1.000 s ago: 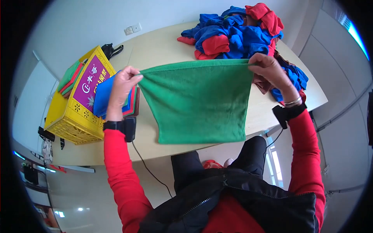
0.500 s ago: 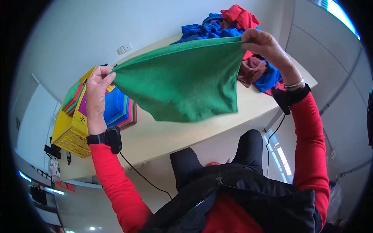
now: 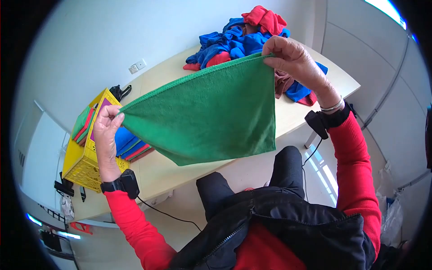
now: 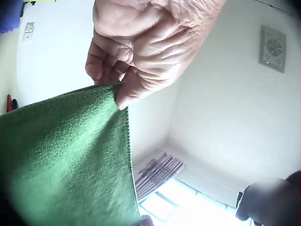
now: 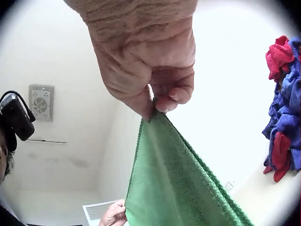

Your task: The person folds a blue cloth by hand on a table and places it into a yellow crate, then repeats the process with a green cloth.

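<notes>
A green cloth (image 3: 207, 108) hangs stretched between both hands, above the table's front part. My left hand (image 3: 107, 135) pinches its upper left corner between thumb and fingers; in the left wrist view the left hand (image 4: 150, 47) grips the cloth (image 4: 75, 150) at that corner. Higher up, my right hand (image 3: 297, 63) pinches the upper right corner. The right wrist view has the right hand (image 5: 146, 56) holding the cloth (image 5: 174, 174) by its corner. The top edge is taut and slopes down to the left, while the lower edge hangs free.
Behind the cloth, blue, red and brown cloths lie in a heap (image 3: 234, 42) on the table (image 3: 157, 175). At the left stands a yellow crate (image 3: 83, 162) with folded cloths (image 3: 82, 125) in it. More folded cloths (image 3: 130, 146) are stacked beside it, partly hidden.
From level, the cloth has tilted, its left end now lower. It billowed upward and hangs down again. My left hand has moved left and down, and the view has shifted.
</notes>
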The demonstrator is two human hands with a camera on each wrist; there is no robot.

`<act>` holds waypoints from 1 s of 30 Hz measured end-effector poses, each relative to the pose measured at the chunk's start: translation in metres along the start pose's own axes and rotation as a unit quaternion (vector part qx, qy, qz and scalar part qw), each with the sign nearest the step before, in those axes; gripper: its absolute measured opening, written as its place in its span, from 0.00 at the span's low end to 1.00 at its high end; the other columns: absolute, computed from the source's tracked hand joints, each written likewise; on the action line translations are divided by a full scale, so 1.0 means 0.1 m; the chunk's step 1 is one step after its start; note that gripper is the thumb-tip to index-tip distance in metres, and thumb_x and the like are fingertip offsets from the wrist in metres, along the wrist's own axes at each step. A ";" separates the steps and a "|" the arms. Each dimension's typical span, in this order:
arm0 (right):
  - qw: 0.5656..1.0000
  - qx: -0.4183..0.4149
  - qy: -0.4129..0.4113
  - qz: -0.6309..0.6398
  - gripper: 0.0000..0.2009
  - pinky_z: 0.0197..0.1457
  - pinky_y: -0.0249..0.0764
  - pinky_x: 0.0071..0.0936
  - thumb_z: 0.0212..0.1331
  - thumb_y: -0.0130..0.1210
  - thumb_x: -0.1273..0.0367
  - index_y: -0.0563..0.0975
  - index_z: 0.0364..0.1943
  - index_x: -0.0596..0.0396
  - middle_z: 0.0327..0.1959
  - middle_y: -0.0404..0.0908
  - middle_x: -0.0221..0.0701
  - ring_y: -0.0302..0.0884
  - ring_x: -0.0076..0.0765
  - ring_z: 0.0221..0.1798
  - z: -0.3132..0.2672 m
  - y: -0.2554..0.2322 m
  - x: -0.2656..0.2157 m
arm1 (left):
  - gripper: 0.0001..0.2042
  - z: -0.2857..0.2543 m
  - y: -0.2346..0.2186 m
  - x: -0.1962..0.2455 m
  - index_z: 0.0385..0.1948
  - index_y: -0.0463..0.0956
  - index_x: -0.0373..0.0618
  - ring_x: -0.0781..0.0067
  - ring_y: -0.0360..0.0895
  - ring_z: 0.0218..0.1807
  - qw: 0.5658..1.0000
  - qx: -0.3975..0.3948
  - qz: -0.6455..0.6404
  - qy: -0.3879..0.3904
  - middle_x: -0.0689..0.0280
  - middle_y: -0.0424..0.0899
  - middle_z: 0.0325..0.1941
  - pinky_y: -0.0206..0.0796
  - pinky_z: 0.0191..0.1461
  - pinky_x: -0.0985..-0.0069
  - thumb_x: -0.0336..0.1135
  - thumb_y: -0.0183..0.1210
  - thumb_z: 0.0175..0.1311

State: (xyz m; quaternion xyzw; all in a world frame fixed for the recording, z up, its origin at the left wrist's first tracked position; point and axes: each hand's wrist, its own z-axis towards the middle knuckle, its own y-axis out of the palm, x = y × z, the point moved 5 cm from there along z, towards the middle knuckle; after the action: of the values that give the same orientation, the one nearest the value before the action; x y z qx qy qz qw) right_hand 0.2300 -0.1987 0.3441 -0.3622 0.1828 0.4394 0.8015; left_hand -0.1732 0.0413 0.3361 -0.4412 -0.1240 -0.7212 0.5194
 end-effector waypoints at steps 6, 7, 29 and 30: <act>0.995 0.015 0.050 -0.079 0.09 0.46 0.77 0.22 0.68 0.55 0.77 0.78 0.50 0.54 0.38 0.78 0.24 0.77 0.20 0.42 -0.05 0.09 -0.07 | 0.05 -0.19 -0.01 -0.03 0.37 0.73 0.44 0.85 0.72 0.41 1.000 0.010 0.024 0.001 0.73 0.76 0.39 0.64 0.47 0.84 0.24 0.61 0.66; 0.989 -0.010 0.075 -0.125 0.10 0.45 0.77 0.22 0.68 0.55 0.78 0.78 0.50 0.54 0.38 0.79 0.24 0.78 0.21 0.41 -0.06 0.11 -0.07 | 0.05 -0.21 -0.01 -0.03 0.37 0.73 0.44 0.85 0.72 0.42 0.999 0.019 0.036 0.006 0.73 0.76 0.39 0.64 0.47 0.84 0.23 0.60 0.66; 0.955 0.004 -0.104 -0.278 0.04 0.38 0.74 0.23 0.67 0.55 0.77 0.76 0.42 0.57 0.31 0.74 0.29 0.73 0.23 0.33 0.01 0.05 0.00 | 0.06 -0.36 -0.02 0.07 0.46 0.75 0.38 0.82 0.73 0.48 0.996 0.055 0.074 0.008 0.72 0.77 0.43 0.63 0.58 0.83 0.27 0.57 0.72; 0.956 -0.004 -0.105 -0.275 0.04 0.38 0.73 0.22 0.67 0.55 0.77 0.76 0.42 0.57 0.31 0.74 0.29 0.73 0.22 0.33 0.02 0.04 0.01 | 0.06 -0.36 -0.01 0.07 0.46 0.75 0.38 0.82 0.73 0.48 0.996 0.045 0.074 0.009 0.72 0.77 0.44 0.63 0.58 0.83 0.27 0.57 0.72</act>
State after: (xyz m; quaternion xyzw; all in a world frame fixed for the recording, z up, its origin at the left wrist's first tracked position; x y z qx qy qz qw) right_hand 0.2277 -0.1948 0.3434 -0.3531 -0.0106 0.2381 0.9047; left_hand -0.1924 0.0139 0.3210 -0.4187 -0.1189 -0.6782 0.5921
